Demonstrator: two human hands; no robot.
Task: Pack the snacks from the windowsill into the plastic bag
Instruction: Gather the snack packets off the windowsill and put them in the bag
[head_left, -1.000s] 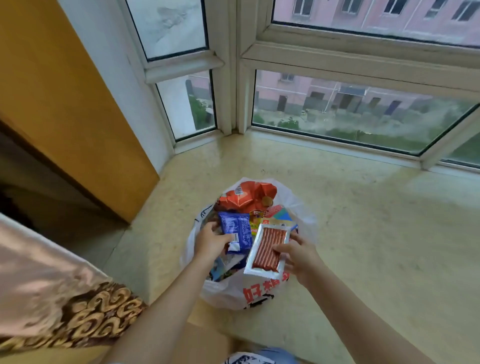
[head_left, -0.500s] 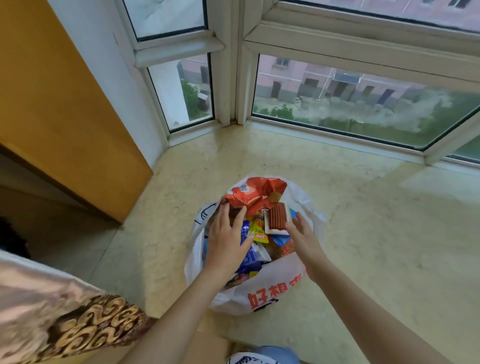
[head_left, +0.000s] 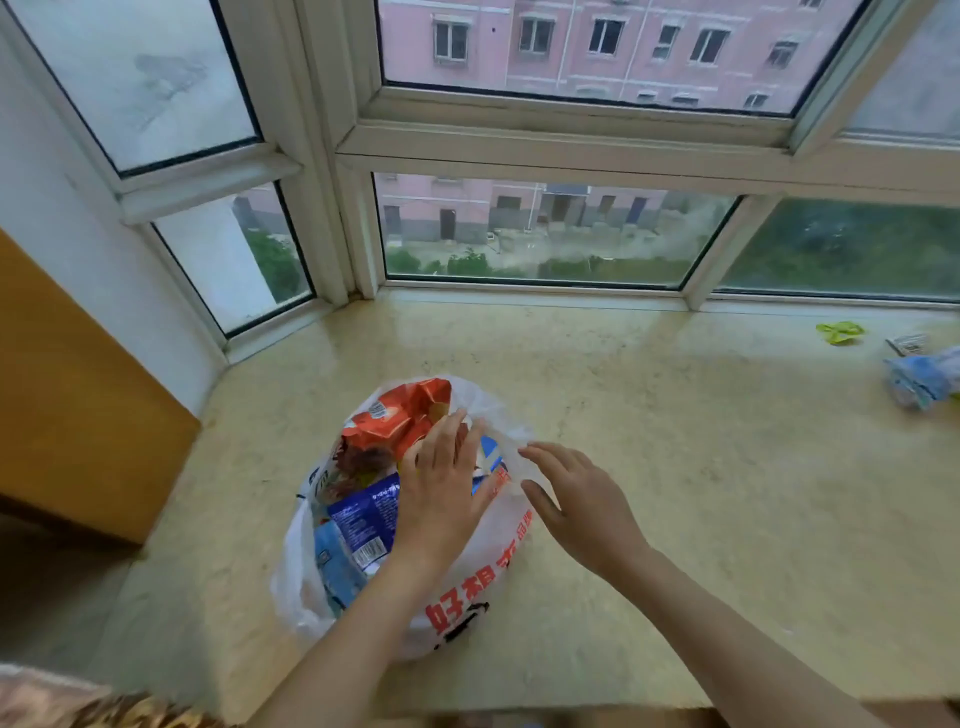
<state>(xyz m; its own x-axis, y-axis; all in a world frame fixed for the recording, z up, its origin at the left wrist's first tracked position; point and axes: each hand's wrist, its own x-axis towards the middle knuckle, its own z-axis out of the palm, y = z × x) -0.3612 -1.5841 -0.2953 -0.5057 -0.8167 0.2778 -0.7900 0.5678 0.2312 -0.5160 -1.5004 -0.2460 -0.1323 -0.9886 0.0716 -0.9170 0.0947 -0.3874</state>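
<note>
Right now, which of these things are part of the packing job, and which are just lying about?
Part of the job:
plastic bag
orange snack packet and blue snack packet inside it
left hand, pressing on the contents
right hand, open beside the bag
windowsill

Lying about:
green wrapper
pale blue packaging, possibly still to pack

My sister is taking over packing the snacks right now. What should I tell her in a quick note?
Left hand: open, flat on the snacks inside the plastic bag.
Right hand: open, empty, beside the bag's rim.
Bag sits on the windowsill, stuffed with the orange packet, blue packet and others.
Left to do: the green wrapper and pale blue packets at the far right of the sill are not packed yet.
</note>
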